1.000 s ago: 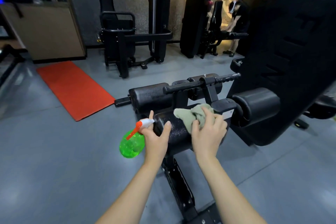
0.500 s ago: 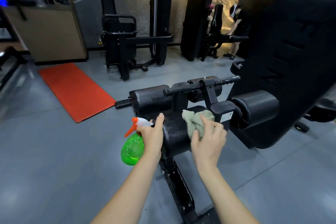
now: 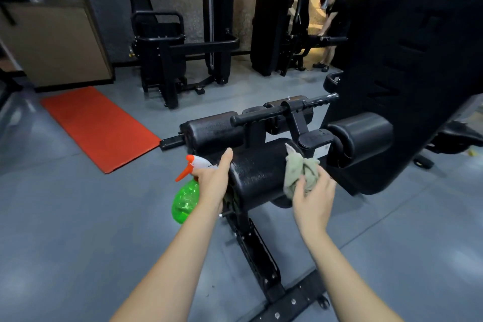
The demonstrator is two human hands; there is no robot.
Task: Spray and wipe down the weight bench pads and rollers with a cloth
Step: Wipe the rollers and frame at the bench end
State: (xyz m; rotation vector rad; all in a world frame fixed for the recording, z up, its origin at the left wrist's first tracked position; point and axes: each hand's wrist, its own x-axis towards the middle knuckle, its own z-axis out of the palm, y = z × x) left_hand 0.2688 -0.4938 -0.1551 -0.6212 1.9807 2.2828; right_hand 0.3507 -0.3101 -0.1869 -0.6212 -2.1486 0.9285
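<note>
A black foam roller (image 3: pixel 257 172) sits at the near end of the bench frame, its surface wet. My left hand (image 3: pixel 213 181) grips a green spray bottle (image 3: pixel 185 197) with a white and orange trigger head, its thumb resting on the roller's left end. My right hand (image 3: pixel 312 197) holds a bunched pale green cloth (image 3: pixel 298 170) against the roller's right side. A second roller (image 3: pixel 215 132) lies just behind, with a third (image 3: pixel 303 112) beyond the black handle bar. The large black bench pad (image 3: pixel 418 65) rises on the right, with a rounded pad (image 3: pixel 362 136) at its base.
The bench's black base rail (image 3: pixel 257 251) runs along the grey floor between my arms. An orange mat (image 3: pixel 98 127) lies on the floor at left. Black gym machines (image 3: pixel 183 44) stand at the back. A person (image 3: pixel 333 26) bends over a machine at the far right.
My right hand has slid the cloth from the top of the roller down its right side. My left hand, still holding the bottle, shifted slightly left on the roller's end.
</note>
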